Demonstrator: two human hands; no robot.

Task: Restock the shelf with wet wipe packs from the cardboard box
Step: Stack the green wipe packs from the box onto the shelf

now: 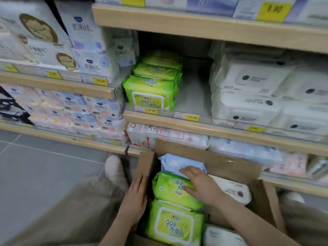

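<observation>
Right hand (198, 185) fingers (185, 170) lie spread and flat over the upper green pack (170, 190) in the cardboard box (230, 167), not yet gripping; left hand (135, 196), fingers together, steadies the box wall. The open shelf gap (193, 91) beside the stacked green packs (152, 91) is the likely destination (box flaps and the shelf lip intervene).

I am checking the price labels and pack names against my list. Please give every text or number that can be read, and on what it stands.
"9.90": yellow tag, top shelf edge.
"10.00": yellow tag, left shelf.
"11.90": yellow tag below the green packs on the shelf.
"11.90": second tag, at the empty gap.
"99.9%": green pack in the box.
"0.1": blue-white packs.
Other tags and the print on the white packs: too blurred.
</observation>
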